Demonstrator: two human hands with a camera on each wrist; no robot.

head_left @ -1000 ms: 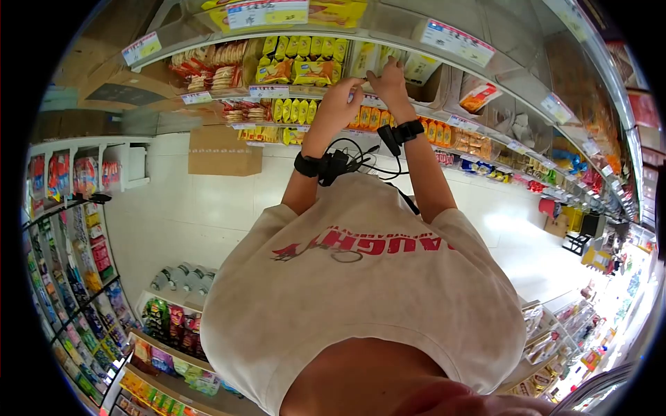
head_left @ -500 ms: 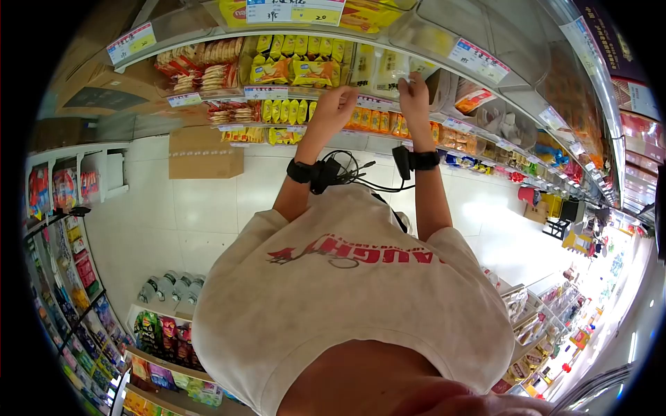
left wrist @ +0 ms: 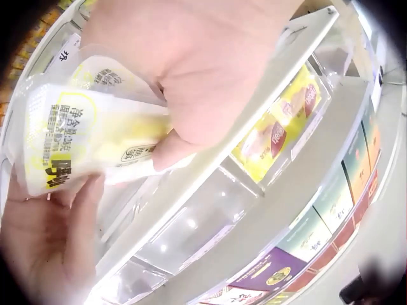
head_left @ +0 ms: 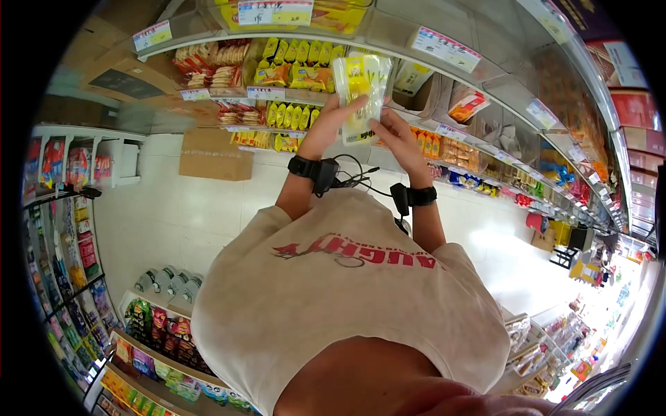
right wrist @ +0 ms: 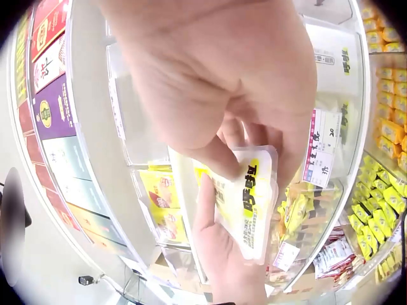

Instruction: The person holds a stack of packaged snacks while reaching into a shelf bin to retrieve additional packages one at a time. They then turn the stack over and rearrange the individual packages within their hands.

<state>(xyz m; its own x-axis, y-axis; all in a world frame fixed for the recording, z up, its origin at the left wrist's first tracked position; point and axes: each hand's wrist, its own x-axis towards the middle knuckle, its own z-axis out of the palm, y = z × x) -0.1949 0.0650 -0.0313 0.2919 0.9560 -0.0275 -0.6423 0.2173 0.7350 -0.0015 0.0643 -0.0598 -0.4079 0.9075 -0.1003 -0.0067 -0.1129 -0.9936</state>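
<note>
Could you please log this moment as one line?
left hand: holds pack | right hand: holds pack | pack: in front of shelf

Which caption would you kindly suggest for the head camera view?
Both hands hold a yellow-and-white packet in front of yellow snack packs on a shelf.

Both bare arms are out in front of the torso, bare below the short off-white sleeves. Left forearm (head_left: 295,193) angles inward; right forearm (head_left: 428,225) angles inward too, so the hands meet near the midline. Bare left hand (head_left: 329,126): closed grip, thumb laid across the front, pointing at the other hand. Bare right hand (head_left: 401,142): fingers bent, pinching, tips pointing in toward the left. Left sits slightly farther forward than right. Right wrist view: right thumb (right wrist: 224,157) reaches down, other fingers curled behind it; left thumb (right wrist: 207,200) points up, just beside it.
</note>
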